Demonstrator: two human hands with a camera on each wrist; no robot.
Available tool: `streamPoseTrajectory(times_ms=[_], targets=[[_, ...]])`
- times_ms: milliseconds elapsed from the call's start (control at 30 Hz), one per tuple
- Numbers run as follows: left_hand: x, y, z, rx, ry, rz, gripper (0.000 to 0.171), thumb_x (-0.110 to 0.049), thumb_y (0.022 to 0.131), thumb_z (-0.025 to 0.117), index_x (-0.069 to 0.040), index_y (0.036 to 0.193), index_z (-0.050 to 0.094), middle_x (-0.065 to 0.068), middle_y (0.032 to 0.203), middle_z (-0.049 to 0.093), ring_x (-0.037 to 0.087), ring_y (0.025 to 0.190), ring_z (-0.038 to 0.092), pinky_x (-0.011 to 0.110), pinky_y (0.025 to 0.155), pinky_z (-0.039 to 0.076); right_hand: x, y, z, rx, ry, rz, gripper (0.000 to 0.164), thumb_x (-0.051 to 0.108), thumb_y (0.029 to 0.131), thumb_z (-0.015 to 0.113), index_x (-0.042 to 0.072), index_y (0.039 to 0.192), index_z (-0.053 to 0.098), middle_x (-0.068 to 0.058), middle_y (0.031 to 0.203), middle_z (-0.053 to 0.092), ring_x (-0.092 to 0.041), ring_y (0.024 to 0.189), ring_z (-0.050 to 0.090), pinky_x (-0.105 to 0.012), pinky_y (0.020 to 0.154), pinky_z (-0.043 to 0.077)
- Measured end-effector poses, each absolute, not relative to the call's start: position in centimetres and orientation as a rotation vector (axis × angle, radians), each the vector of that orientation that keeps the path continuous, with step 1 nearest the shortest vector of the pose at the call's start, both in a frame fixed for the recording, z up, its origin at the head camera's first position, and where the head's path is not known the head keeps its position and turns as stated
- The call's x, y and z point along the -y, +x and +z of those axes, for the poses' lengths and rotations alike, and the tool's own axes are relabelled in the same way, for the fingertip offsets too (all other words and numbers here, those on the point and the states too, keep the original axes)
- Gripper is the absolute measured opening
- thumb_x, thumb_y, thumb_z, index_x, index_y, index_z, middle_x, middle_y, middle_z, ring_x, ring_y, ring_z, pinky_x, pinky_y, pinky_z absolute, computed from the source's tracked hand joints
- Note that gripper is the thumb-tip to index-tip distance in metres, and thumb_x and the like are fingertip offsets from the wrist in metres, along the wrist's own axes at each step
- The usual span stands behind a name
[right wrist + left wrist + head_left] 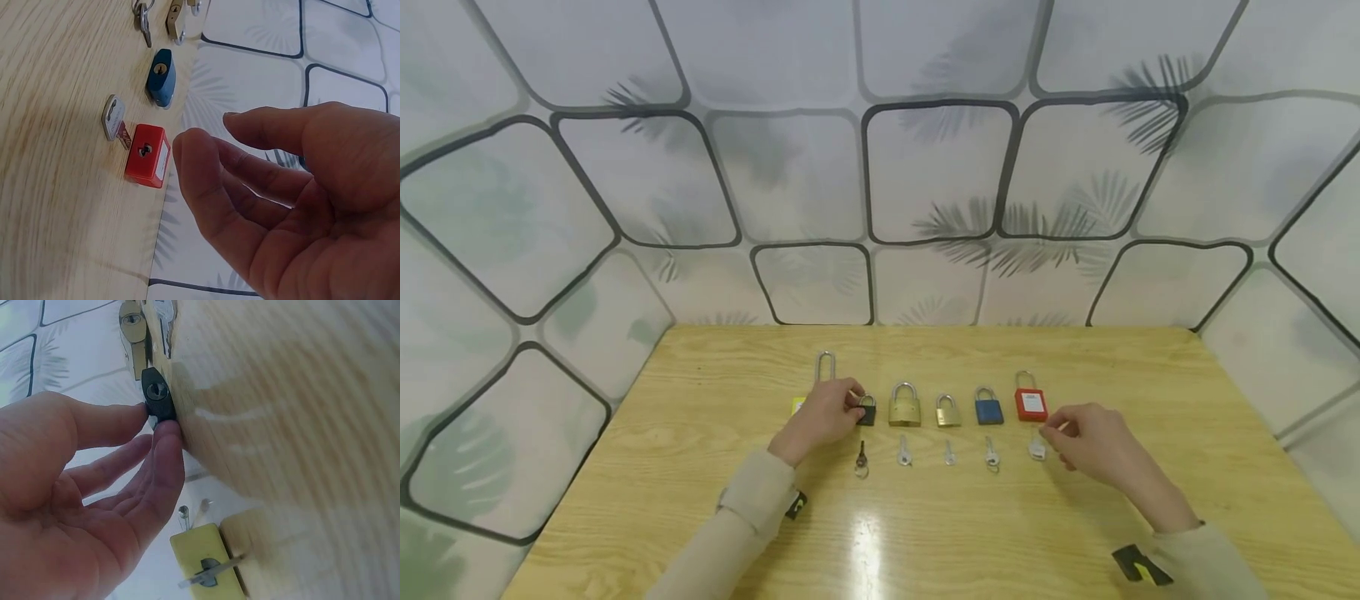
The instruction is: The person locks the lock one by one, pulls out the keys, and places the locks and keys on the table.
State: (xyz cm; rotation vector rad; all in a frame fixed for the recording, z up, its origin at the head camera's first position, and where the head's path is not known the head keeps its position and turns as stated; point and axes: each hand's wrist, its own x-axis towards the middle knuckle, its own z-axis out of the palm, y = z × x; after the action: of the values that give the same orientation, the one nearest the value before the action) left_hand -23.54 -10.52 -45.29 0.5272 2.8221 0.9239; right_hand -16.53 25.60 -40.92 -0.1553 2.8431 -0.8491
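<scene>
My left hand [822,414] pinches a small black padlock [868,415] between thumb and fingertips. The left wrist view shows the keyhole in this padlock's base [157,392]. Beside that hand is a yellow padlock [190,550] with a key [215,572] at its keyhole; in the head view the hand hides most of it. My right hand [1093,442] hovers by the red padlock [1031,406] and its key [1037,450], loosely bent, thumb and forefinger apart, holding nothing. The right wrist view has that key [113,117] lying on the table by the red lock.
Between the hands stand a large brass padlock [905,411], a smaller brass one [947,415] and a blue one [988,411]. Several keys, such as the dark one [861,458], lie in front of the locks on the wooden table [970,533]. A patterned backdrop [940,175] rises behind.
</scene>
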Motion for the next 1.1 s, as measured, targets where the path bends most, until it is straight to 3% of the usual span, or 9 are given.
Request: streamPoseTrajectory(times_ms=[200, 367, 633, 900, 1000, 1100], targets=[[10.5, -23.3, -45.2, -2.817, 0.49, 0.921, 0.021, -0.005, 0.089, 0.068, 0.002, 0.108, 0.066, 0.016, 0.099, 0.072, 0.024, 0.088, 0.066, 0.039, 0.076, 0.059, -25.7, -16.5, -41.0, -2.832, -0.126, -0.852, 0.018, 0.016, 0.093, 0.063, 0.0, 0.098, 0.07, -0.007, 0.069, 0.07, -0.013, 0.051, 0.058, -0.03, 0.047, 0.047], [11.0, -23.0, -44.9, -2.828, 0.461, 0.928, 0.027, -0.01, 0.09, 0.068, 0.003, 0.113, 0.064, 0.018, 0.102, 0.071, 0.027, 0.09, 0.065, 0.043, 0.077, 0.059, -25.9, -16.4, -41.2, -2.832, -0.14, -0.855, 0.019, 0.017, 0.093, 0.062, 0.0, 0.098, 0.07, -0.007, 0.068, 0.071, -0.013, 0.051, 0.058, -0.03, 0.048, 0.047], [13.5, -22.5, -44.0, -3.02, 0.311, 0.922, 0.028, -0.011, 0.089, 0.068, 0.006, 0.112, 0.065, 0.018, 0.09, 0.07, 0.024, 0.072, 0.064, 0.039, 0.06, 0.059, -26.3, -16.0, -41.3, -2.836, -0.127, -0.837, 0.021, 0.018, 0.094, 0.062, 0.0, 0.099, 0.07, -0.005, 0.068, 0.07, -0.012, 0.052, 0.058, -0.03, 0.048, 0.046], [16.0, -21.2, -43.5, -3.039, 0.162, 0.737, 0.042, -0.017, 0.09, 0.067, 0.014, 0.117, 0.059, 0.03, 0.105, 0.064, 0.034, 0.088, 0.06, 0.049, 0.073, 0.056, -26.4, -16.0, -41.3, -2.844, -0.141, -0.835, 0.021, 0.018, 0.093, 0.062, -0.001, 0.097, 0.07, -0.004, 0.063, 0.068, -0.012, 0.05, 0.057, -0.03, 0.047, 0.044], [16.2, -20.8, -43.4, -2.992, 0.126, 0.714, 0.035, -0.021, 0.09, 0.068, 0.013, 0.097, 0.062, 0.024, 0.087, 0.065, 0.026, 0.07, 0.058, 0.037, 0.057, 0.054, -26.4, -16.0, -41.3, -2.836, -0.131, -0.833, 0.022, 0.018, 0.094, 0.062, -0.002, 0.099, 0.07, -0.004, 0.064, 0.069, -0.012, 0.051, 0.057, -0.03, 0.047, 0.045], [16.0, -20.5, -43.5, -2.954, 0.101, 0.723, 0.032, -0.023, 0.091, 0.068, 0.003, 0.074, 0.059, 0.01, 0.061, 0.056, 0.014, 0.047, 0.043, 0.023, 0.039, 0.037, -26.5, -16.0, -41.4, -2.824, -0.124, -0.834, 0.022, 0.019, 0.094, 0.062, -0.002, 0.1, 0.07, -0.004, 0.064, 0.068, -0.013, 0.051, 0.057, -0.03, 0.048, 0.045]])
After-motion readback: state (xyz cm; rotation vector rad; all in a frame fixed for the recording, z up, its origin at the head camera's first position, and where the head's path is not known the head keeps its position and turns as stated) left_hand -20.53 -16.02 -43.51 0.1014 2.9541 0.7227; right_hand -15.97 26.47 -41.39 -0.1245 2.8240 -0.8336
